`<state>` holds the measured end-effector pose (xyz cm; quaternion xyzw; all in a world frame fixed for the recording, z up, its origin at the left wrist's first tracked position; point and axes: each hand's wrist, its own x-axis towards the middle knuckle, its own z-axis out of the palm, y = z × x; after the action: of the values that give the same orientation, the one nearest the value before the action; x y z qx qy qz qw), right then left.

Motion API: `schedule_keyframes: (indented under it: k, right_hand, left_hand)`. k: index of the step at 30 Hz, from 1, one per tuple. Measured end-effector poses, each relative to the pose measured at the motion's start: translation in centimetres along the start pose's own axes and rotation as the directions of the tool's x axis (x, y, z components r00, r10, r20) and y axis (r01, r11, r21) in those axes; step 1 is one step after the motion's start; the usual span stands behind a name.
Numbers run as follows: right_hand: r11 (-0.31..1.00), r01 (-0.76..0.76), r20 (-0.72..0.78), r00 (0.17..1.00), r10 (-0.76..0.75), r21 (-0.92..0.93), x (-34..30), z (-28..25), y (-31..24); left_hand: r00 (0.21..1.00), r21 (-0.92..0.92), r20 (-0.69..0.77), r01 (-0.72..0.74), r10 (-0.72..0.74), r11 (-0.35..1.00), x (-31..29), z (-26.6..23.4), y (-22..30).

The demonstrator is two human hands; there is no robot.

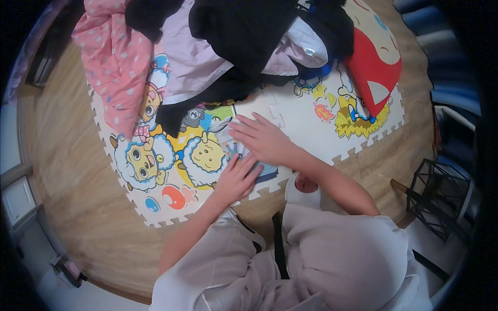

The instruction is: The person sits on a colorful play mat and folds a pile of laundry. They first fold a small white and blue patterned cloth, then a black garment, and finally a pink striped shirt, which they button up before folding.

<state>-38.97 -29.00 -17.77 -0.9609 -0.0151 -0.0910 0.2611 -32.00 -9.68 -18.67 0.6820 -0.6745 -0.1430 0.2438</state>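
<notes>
In front of my legs, a small light-coloured cloth with a print [229, 141] lies on the foam mat [303, 132], with a dark blue edge showing near my knees. My right hand [267, 142] rests flat across its upper right part, fingers stretched to the left. Lower down, my left hand [236, 181] lies on the near side of the same cloth, its fingers spread and pointing up to the right. Neither hand grips anything. Much of the cloth is hidden beneath them, so I cannot tell what kind of garment it is.
Beyond my hands is a heap of clothes: a black garment [238, 36], a lilac one [189, 62] and a pink polka-dot one [111, 57]. A red and beige cushion-like thing [373, 65] lies at far right. A black wire frame [441, 197] stands on the right, near blue curtains [456, 72].
</notes>
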Motion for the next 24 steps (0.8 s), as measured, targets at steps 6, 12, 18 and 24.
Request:
schedule_keyframes:
  k: [6,12,18,24]
  right_hand:
    - [0.974,0.225,0.134,0.964,-0.228,0.036,4.0,2.4,0.7]
    - [0.972,0.234,0.164,0.96,-0.227,-0.024,4.0,3.7,3.5]
    - [0.635,-0.629,-0.183,0.631,0.754,0.449,-2.5,-2.8,-0.7]
    - [0.489,-0.853,0.098,0.51,0.854,0.183,-7.3,-1.6,-2.0]
  left_hand:
    - [0.973,0.005,0.231,0.017,-0.018,1.0,-1.9,2.8,1.1]
    - [0.966,-0.096,0.256,0.063,-0.037,0.993,-1.5,2.1,1.7]
    - [0.727,-0.436,-0.327,0.451,-0.604,0.779,-1.4,-0.7,2.3]
    - [0.313,-0.697,0.236,0.715,-0.92,0.064,0.5,-2.1,-1.0]
